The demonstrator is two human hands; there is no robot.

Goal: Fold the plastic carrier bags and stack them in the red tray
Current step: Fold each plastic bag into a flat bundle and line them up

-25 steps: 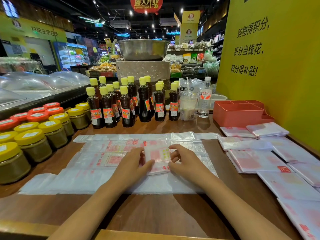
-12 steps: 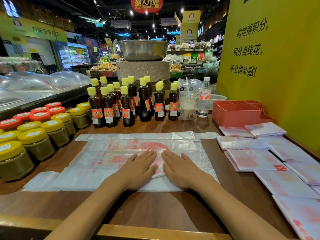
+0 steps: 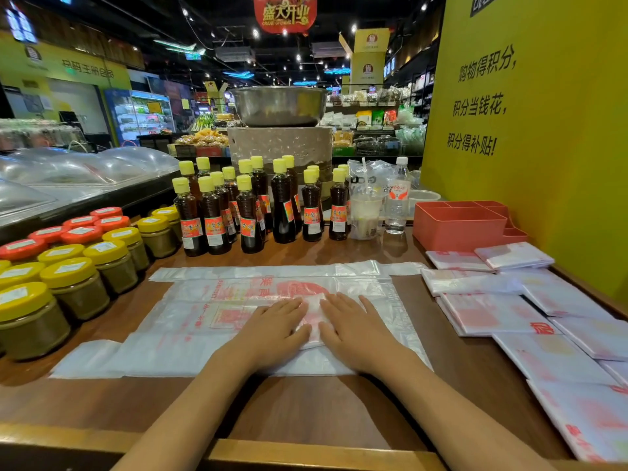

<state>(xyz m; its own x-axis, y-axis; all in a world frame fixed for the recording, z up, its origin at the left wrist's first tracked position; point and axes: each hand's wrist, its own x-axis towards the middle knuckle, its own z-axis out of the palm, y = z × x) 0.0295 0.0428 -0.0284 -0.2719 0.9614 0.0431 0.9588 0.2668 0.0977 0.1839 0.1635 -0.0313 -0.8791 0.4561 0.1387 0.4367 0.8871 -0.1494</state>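
A small folded carrier bag (image 3: 314, 317), white with red print, lies on the middle of the wooden counter on top of larger flat bags (image 3: 190, 321). My left hand (image 3: 272, 329) and my right hand (image 3: 353, 329) lie side by side on it, palms down, fingers straight, pressing it flat. Only a strip of the folded bag shows between them. The red tray (image 3: 458, 226) stands at the back right against the yellow wall. Several folded bags (image 3: 489, 311) lie spread along the counter's right side in front of the tray.
Dark sauce bottles (image 3: 248, 212) with yellow caps stand in rows behind the bags, beside a drink cup (image 3: 365, 215) and a water bottle (image 3: 397, 198). Jars (image 3: 74, 287) with yellow and red lids fill the left side. The counter's front edge (image 3: 306, 450) is just below my forearms.
One second ago both hands pinched the small bag's edges while folding it. They then laid it down and flattened onto it, and have stayed pressing since.
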